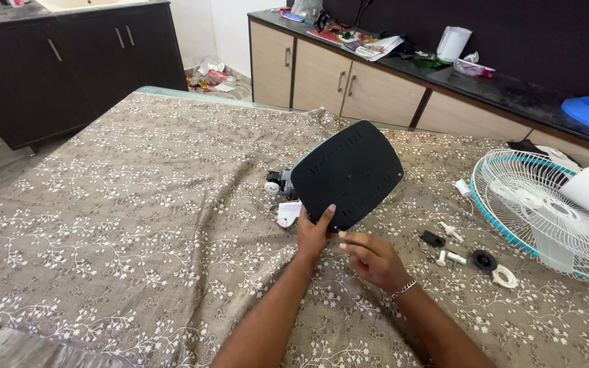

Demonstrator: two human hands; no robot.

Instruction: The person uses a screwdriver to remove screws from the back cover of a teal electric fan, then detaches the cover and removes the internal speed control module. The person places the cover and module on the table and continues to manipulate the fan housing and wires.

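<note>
Pinching the black fan base (347,174) by its lower edge, my left hand (313,235) tilts it toward frame upper right; my right hand (372,257), fingers loosely curled and empty, sits just below it.

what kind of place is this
Probably a room in a home: a bed under a brown floral cloth serves as the work surface, beige cabinets with a dark cluttered countertop line the wall, and a white wire fan grille lies dismantled.

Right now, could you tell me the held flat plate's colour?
Black, teal-edged plate; head view.
</note>
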